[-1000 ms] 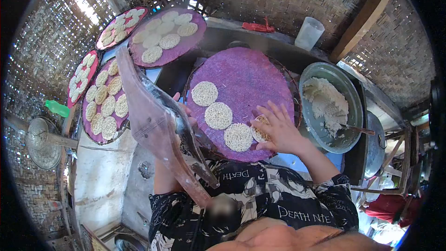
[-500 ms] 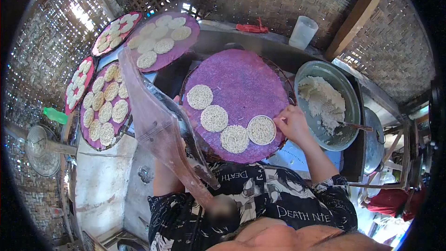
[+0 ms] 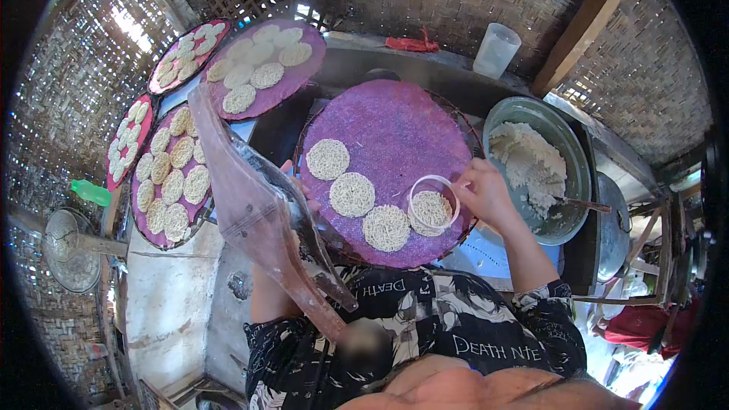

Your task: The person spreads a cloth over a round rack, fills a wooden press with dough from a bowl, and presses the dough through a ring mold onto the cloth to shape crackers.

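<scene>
My right hand (image 3: 486, 191) pinches a thin pale ring mould (image 3: 456, 211) by its right edge, lifted and tilted over a round noodle cake (image 3: 430, 213). Three more lacy noodle cakes (image 3: 351, 194) curve leftward from it on a round tray (image 3: 387, 125) covered in purple cloth. A long wooden press (image 3: 262, 220) with two hinged arms slants across the left of my chest, close to the camera. My left hand (image 3: 304, 188) is mostly hidden behind it; a few fingertips show at its right edge, gripping it.
A large green basin (image 3: 497, 118) with white dough (image 3: 528, 167) and a spoon handle (image 3: 585, 206) stands at right. Trays of noodle cakes (image 3: 182, 178) crowd the left. A translucent jug (image 3: 497, 51) and red plastic bag (image 3: 411, 43) sit on the back ledge.
My right hand has raised the ring mould off the fourth noodle cake, which stays on the purple cloth. The press and my left hand have barely shifted.
</scene>
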Demonstrator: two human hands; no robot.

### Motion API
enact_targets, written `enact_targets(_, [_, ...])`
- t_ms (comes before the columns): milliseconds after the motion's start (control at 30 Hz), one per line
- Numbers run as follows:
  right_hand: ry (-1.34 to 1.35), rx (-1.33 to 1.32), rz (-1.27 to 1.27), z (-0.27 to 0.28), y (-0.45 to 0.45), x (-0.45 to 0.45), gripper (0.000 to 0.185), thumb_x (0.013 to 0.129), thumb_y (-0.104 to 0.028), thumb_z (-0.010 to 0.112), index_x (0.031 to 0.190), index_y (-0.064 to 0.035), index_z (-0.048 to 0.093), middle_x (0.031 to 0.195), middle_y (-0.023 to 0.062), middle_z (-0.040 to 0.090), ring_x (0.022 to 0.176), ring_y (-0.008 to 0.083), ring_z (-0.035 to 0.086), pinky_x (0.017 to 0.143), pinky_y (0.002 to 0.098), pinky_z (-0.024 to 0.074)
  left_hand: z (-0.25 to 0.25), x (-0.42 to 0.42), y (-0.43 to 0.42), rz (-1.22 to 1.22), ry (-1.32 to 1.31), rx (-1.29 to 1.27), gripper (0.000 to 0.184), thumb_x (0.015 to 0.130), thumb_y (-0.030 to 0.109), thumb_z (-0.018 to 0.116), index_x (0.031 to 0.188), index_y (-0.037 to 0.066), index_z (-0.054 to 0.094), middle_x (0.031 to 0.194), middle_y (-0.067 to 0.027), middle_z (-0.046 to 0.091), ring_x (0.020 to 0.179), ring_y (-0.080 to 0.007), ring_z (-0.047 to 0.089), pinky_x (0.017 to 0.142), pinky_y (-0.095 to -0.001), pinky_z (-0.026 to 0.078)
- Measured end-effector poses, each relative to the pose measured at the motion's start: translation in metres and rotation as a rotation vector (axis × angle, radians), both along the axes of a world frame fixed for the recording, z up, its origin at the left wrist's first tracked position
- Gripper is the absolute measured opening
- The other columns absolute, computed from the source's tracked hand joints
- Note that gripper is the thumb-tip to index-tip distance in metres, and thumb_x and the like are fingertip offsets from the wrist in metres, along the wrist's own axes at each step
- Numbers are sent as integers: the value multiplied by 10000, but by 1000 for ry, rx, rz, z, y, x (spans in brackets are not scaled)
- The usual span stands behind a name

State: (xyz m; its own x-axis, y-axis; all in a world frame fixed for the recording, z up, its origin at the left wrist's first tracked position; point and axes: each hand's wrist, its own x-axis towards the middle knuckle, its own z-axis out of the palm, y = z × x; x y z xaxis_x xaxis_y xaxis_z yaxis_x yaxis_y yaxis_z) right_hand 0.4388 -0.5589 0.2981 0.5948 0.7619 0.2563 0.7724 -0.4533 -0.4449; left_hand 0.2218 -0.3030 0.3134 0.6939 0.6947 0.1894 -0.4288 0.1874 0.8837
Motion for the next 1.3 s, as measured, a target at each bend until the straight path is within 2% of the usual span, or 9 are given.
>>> enact_targets(100, [23, 19, -19, -1, 14, 11, 182, 675, -226, 623, 620, -54, 606, 694, 125, 523, 759, 307, 533, 683, 405, 427, -17, -9, 15, -66, 93, 100, 414, 810, 230, 567, 1096, -1, 376, 800, -108, 548, 703, -211, 585, 785, -373, 438])
enact_targets(300, [-68, -32, -29, -23, 65, 23, 193, 679, -244, 617, 646, -54, 625, 733, 127, 542, 790, 309, 547, 722, 410, 437, 4, 0, -3, 47, 6, -22, 114, 680, 95, 648, 663, 75, 537, 618, -32, 514, 674, -173, 536, 1044, -477, 230])
enact_targets(467, [-31, -135, -33, -32, 82, 19, 195, 683, -255, 613, 664, -62, 634, 782, 126, 552, 837, 304, 549, 761, 412, 439, 4, -24, 5, 55, 168, 308, 544, 857, 254, 557, 1255, -55, 353, 881, -106, 562, 810, -175, 575, 731, -330, 530])
enact_targets(700, [-24, -172, -3, -32, 77, 15, 219, 716, -283, 604, 701, -70, 655, 808, 126, 559, 852, 307, 544, 777, 423, 431, -20, -22, 19, -57, 20, 178, 484, 838, 211, 582, 1227, -11, 399, 940, -103, 557, 845, -163, 566, 842, -326, 479])
enact_targets(800, [-104, -97, -1, -12, 69, 7, 243, 753, -288, 602, 807, -58, 660, 830, 128, 568, 852, 286, 552, 755, 390, 439, -123, -7, 48, 287, 279, 1155, 417, 830, 186, 579, 1186, 20, 438, 994, -97, 551, 848, -161, 567, 867, -301, 449])
enact_targets(833, [-147, -66, -1, 0, 66, 1, 260, 765, -288, 603, 859, -54, 662, 840, 128, 573, 854, 274, 557, 745, 375, 443, -93, -4, 43, 151, 318, 868, 395, 806, 190, 593, 1143, 26, 465, 964, -96, 562, 839, -174, 575, 877, -315, 439])
enact_targets(1033, [1590, 96, 333, 31, 47, -49, 671, 861, -616, 316, 1193, -63, 501, 920, 81, 598, 813, 174, 566, 703, 288, 454, 21, 65, -7, 469, 193, 1198, 294, 603, 196, 679, 860, 66, 618, 748, -107, 612, 771, -265, 614, 972, -432, 346])
enact_targets(1133, [1473, 240, 339, 52, 34, -51, 753, 861, -644, 205, 1171, -24, 498, 953, 94, 588, 798, 173, 578, 687, 290, 470, 26, 82, -2, 160, 293, 1475, 412, 589, 197, 670, 976, 64, 619, 859, -137, 628, 886, -263, 603, 1008, -485, 301])
enact_targets(1300, [1643, 271, 200, 56, 8, -38, 746, 867, -626, 223, 1225, -4, 423, 995, 169, 583, 872, 267, 597, 746, 345, 495, 81, 111, 17, -769, -398, -337, 655, 764, 432, 552, 1253, 20, 411, 992, -125, 596, 1066, -317, 516, 994, -470, 324])
